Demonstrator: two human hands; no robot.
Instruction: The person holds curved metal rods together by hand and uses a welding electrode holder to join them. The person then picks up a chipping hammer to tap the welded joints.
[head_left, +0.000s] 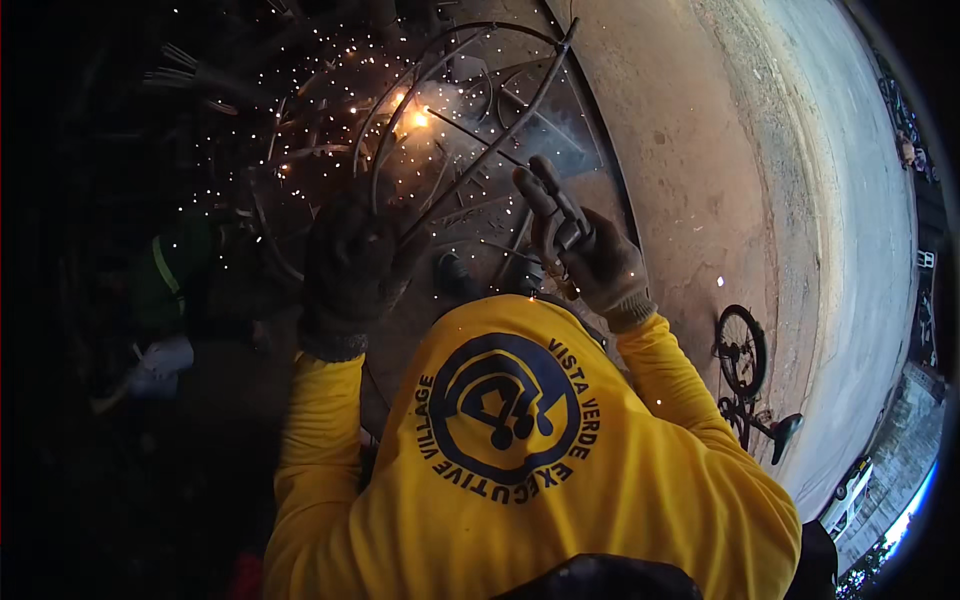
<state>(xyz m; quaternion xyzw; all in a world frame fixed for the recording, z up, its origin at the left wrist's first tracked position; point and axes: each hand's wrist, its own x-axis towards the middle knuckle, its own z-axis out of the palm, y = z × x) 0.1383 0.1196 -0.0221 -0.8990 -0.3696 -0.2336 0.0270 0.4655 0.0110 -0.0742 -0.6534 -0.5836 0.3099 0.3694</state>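
My right hand point(605, 265), in a grey work glove, is closed round a welding electrode holder point(572, 238). A thin welding rod point(475, 137) runs from it up and left to a bright arc point(418, 118), with sparks flying all round and smoke drifting right. My left hand point(350, 260), gloved and in deep shade, is closed at the lower end of a frame of bent metal bars point(500, 140). Curved bars and one long straight bar of this frame rise from that hand past the arc. Shade hides parts of the left fingers.
More metal rods point(180, 68) lie in the dark at the upper left. A person in dark green with a reflective stripe point(166, 265) is at the left. My shoes point(455, 272) show below the frame. A bicycle point(742, 360) is at the right, beside the pale road point(850, 200).
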